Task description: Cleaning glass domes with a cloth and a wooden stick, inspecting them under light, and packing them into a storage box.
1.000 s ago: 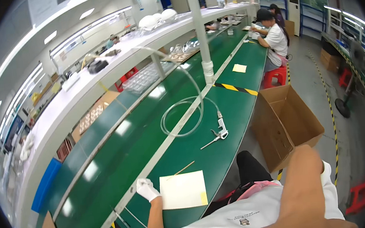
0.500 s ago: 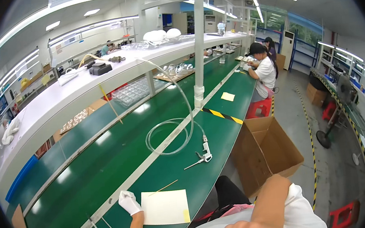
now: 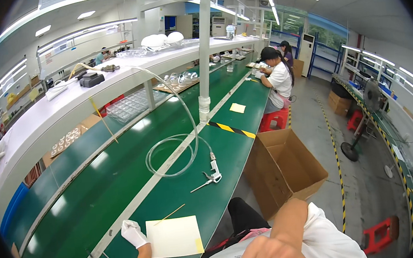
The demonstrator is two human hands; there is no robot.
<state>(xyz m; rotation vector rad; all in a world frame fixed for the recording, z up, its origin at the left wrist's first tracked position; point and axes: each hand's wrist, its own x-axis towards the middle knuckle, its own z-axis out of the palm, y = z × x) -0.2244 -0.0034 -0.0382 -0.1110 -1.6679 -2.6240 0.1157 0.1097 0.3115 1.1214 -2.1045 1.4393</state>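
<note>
My left hand (image 3: 134, 234), in a white glove, rests on the green bench with its fingers curled in. Just right of it lies a cream sheet (image 3: 173, 237) with a yellow patch at its corner. A thin wooden stick (image 3: 171, 213) crosses the sheet's far edge. My right hand (image 3: 272, 255) is bare and bent in close before my white shirt, knuckles up; its fingertips are hidden. Beyond the sheet lies a silver air blow gun (image 3: 213, 175), joined to a coiled clear hose (image 3: 149, 160). Neither hand touches the gun.
An open cardboard box (image 3: 289, 165) stands on the floor right of the bench. A seated co-worker (image 3: 279, 79) works farther along. A white post (image 3: 203, 54) rises from the bench beside a raised shelf (image 3: 67, 100). A red stool (image 3: 380, 235) is at the lower right.
The whole scene has shifted left in the picture as my head turned slightly right. My left hand stays beside the sheet, and my right hand stays bent in front of my shirt.
</note>
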